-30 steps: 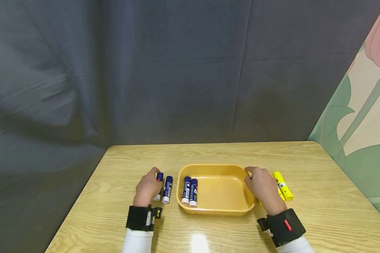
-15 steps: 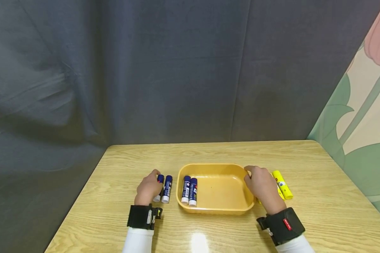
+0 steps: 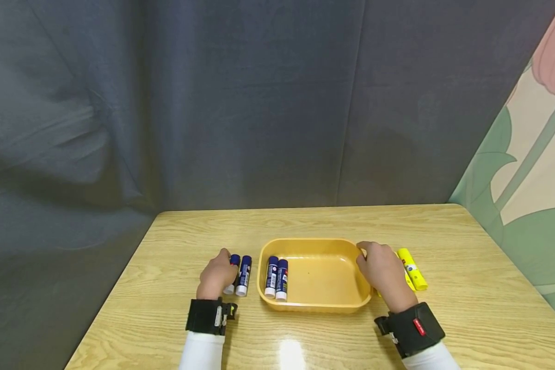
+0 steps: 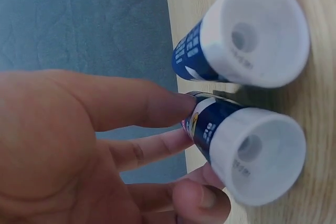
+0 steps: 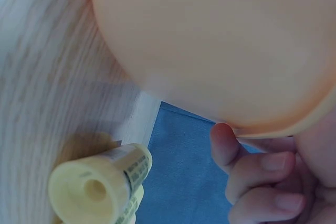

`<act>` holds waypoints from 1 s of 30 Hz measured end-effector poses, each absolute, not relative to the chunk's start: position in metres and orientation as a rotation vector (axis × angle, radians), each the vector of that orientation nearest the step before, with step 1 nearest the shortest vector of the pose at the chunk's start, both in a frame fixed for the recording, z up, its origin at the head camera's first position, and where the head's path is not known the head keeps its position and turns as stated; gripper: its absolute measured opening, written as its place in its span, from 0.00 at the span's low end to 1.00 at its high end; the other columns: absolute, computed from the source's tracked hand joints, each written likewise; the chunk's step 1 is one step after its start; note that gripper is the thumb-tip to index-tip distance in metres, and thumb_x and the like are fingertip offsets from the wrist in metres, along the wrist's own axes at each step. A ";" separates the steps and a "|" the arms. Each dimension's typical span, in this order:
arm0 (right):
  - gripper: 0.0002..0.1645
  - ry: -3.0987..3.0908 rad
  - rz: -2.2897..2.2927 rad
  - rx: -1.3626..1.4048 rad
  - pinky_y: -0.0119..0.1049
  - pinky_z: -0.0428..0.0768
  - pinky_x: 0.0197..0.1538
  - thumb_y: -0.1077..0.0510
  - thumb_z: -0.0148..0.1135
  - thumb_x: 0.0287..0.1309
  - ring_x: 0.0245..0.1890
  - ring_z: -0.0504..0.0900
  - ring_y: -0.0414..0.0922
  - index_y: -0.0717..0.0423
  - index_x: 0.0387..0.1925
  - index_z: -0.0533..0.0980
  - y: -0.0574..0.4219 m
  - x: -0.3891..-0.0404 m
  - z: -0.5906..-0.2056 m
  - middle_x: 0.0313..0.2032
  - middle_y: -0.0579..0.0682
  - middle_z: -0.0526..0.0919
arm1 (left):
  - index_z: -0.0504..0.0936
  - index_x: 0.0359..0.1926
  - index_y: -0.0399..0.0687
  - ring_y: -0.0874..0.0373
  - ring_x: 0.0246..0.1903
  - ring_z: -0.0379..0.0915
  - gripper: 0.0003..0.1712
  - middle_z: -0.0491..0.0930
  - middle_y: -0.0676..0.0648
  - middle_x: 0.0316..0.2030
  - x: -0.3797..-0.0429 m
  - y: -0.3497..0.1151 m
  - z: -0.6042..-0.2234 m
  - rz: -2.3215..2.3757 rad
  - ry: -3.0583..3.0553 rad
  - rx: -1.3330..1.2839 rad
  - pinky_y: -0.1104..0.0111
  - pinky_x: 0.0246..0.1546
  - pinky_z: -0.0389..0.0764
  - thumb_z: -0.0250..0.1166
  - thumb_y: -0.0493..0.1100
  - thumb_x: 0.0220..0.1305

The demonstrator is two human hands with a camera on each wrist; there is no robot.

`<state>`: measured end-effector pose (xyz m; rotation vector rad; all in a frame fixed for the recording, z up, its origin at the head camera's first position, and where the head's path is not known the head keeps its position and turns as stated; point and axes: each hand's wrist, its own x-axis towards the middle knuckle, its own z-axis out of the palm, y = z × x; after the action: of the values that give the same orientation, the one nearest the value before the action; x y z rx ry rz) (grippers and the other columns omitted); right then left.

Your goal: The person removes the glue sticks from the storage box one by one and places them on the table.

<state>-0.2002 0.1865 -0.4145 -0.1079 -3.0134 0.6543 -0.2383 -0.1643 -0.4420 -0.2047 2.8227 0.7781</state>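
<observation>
In the head view, a blue glue stick with a white base [image 3: 234, 260] lies left of the yellow tray [image 3: 324, 280]. My left hand [image 3: 216, 277] pinches it from its left side; the left wrist view has the thumb [image 4: 152, 103] against its label. A second blue glue stick [image 3: 243, 276] lies close beside it, on the tray side. Inside the tray, two more blue glue sticks [image 3: 276, 278] lie side by side at the left end. My right hand [image 3: 384, 272] grips the tray's right rim, thumb and fingers on either side of the wall [image 5: 210, 51].
Yellow glue sticks [image 3: 412, 269] lie on the table right of the tray, partly hidden by my right hand. A dark curtain [image 3: 268, 103] hangs behind the wooden table [image 3: 305, 223]. A wall with a flower pattern [image 3: 536, 205] stands at the right.
My left hand has shifted slightly right, and the glue stick in it lies nearer the one beside it. The right hand and the tray have stayed in place.
</observation>
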 end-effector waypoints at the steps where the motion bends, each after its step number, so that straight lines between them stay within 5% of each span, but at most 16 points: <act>1: 0.24 -3.014 0.655 -0.107 0.35 0.66 0.21 0.64 0.57 0.63 0.17 0.68 0.44 0.69 0.59 0.76 0.186 -0.200 -0.414 0.26 0.54 0.77 | 0.70 0.61 0.35 0.48 0.35 0.77 0.22 0.82 0.34 0.44 -0.238 -0.164 -0.442 0.778 2.824 -0.202 0.55 0.34 0.76 0.57 0.41 0.70; 10: 0.24 -3.025 0.652 -0.119 0.35 0.67 0.22 0.64 0.58 0.63 0.18 0.69 0.45 0.69 0.59 0.76 0.187 -0.199 -0.415 0.28 0.55 0.78 | 0.72 0.54 0.31 0.44 0.39 0.78 0.20 0.80 0.34 0.42 -0.236 -0.165 -0.439 0.768 2.827 -0.202 0.49 0.42 0.77 0.54 0.44 0.71; 30: 0.23 -3.012 0.657 -0.107 0.35 0.66 0.21 0.64 0.58 0.62 0.16 0.68 0.44 0.68 0.59 0.76 0.189 -0.198 -0.416 0.23 0.52 0.75 | 0.76 0.43 0.34 0.49 0.30 0.73 0.13 0.77 0.42 0.32 -0.236 -0.164 -0.440 0.771 2.814 -0.188 0.58 0.30 0.72 0.52 0.42 0.73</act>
<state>-0.1985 0.1888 -0.4162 -0.1074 -3.0117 0.6572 -0.2359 -0.1638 -0.4399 -0.1882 2.8145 0.7714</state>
